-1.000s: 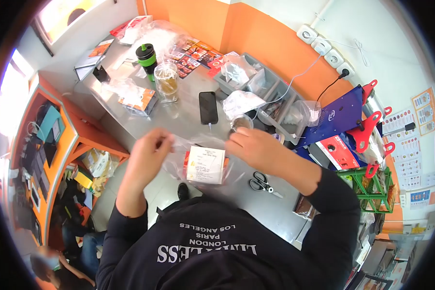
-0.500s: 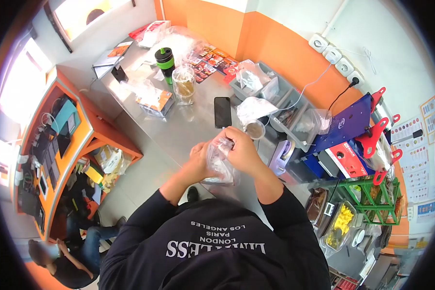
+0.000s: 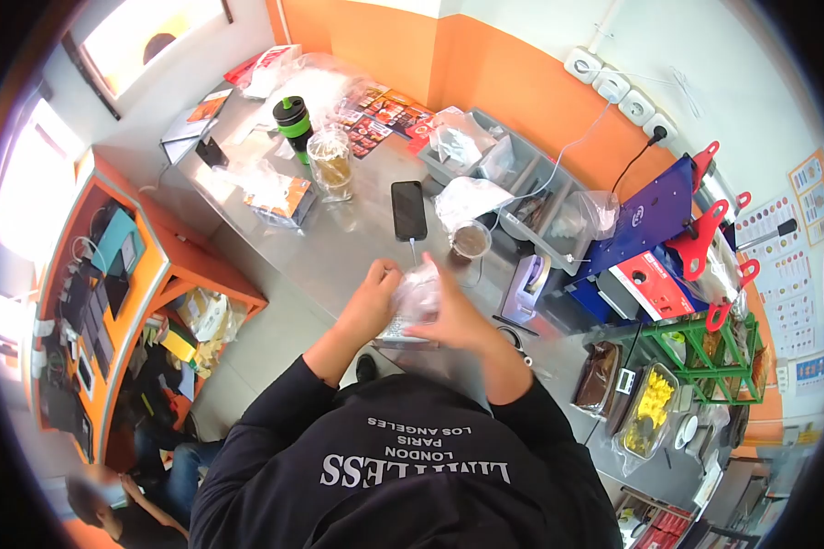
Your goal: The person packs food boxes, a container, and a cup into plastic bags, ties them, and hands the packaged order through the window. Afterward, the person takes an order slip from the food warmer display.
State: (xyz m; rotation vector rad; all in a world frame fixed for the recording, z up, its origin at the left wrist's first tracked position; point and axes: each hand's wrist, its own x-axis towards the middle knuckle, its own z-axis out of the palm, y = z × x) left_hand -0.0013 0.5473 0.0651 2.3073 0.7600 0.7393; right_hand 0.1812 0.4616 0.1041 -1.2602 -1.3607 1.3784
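Observation:
A bunched clear plastic bag [image 3: 416, 295] is held between my hands at the near edge of the metal table. My left hand [image 3: 370, 300] has its fingers curled on the bag's left side. My right hand [image 3: 458, 313] is cupped around its right side, thumb below and fingers above, slightly blurred. What the bag contains is hard to make out. Under my hands a pale patterned object [image 3: 403, 333] shows in part. Just beyond them lie a black phone [image 3: 409, 210] with a white cable and a lidded clear cup [image 3: 470, 240] with a dark bottom.
The metal table [image 3: 330, 252] bears a green-black tumbler [image 3: 293, 128], a wrapped cup [image 3: 330, 166] and a bagged box [image 3: 288, 199]. Grey bins [image 3: 540, 197], a tape dispenser [image 3: 527, 282] and a blue machine [image 3: 645, 215] stand right. A seated person [image 3: 142, 503] is lower left, by an orange counter [image 3: 201, 256].
My right hand has spread from a pinch at the bag's top to a cupped hold on its side. The bag looks more compact. The view has shifted slightly.

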